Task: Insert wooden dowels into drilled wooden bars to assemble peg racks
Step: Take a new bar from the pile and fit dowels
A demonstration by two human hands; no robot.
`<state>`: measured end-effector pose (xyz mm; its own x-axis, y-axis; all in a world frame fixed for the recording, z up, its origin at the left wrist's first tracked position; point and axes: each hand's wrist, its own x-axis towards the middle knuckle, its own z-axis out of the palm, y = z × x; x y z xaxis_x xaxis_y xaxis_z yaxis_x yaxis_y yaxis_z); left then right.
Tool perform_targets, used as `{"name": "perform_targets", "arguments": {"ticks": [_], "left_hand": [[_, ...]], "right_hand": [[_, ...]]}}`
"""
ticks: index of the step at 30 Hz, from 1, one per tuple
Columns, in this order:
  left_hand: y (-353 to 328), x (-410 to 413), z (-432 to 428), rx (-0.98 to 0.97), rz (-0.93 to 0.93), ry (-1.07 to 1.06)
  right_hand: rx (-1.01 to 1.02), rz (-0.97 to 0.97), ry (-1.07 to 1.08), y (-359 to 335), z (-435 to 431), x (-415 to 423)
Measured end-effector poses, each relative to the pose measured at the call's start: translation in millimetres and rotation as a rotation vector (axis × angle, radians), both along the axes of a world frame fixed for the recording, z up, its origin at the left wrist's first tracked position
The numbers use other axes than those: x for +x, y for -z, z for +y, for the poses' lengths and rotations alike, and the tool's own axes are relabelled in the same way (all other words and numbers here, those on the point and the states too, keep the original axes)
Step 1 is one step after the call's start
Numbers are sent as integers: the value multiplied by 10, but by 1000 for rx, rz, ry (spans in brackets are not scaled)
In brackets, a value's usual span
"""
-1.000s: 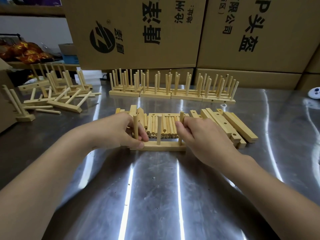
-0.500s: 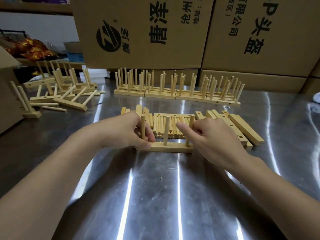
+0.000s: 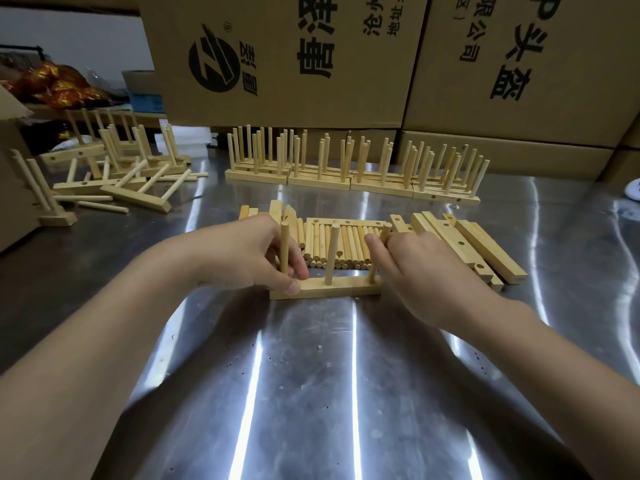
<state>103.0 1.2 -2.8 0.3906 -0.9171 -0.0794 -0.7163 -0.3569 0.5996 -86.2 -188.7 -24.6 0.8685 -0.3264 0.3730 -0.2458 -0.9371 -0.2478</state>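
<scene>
Centre: left hand (image 3: 242,258) grips bar (image 3: 339,287) | right hand (image 3: 426,268) pinches third dowel (image 3: 374,273) | step: likely seating it | next: push straight down

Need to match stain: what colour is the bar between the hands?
Pale yellowish-tan bare wood; the bar shows best in the head view.

A pale wooden bar (image 3: 341,287) lies flat with three dowels (image 3: 330,254) standing upright in it.
</scene>
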Motion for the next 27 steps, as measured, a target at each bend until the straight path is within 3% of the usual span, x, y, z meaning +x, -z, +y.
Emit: {"name": "perform_targets", "arguments": {"ticks": [6,9,14,16,27], "left_hand": [[-15,-60,8,48,-29,16],[-6,-84,-21,34,-25,19],[27,-129,-74,7,-38,35],[31,-132,-78,11,-22,42],[36,-103,-70,-2,-23,92]], "right_hand": [[21,-32,27,-3,27,-20],[62,-157,44,43,45,-76],[1041,-418,-168,11,112,-65],[1191,-461,-259,9,144,-33],[1245,-410,-273,23,153,91]]}}
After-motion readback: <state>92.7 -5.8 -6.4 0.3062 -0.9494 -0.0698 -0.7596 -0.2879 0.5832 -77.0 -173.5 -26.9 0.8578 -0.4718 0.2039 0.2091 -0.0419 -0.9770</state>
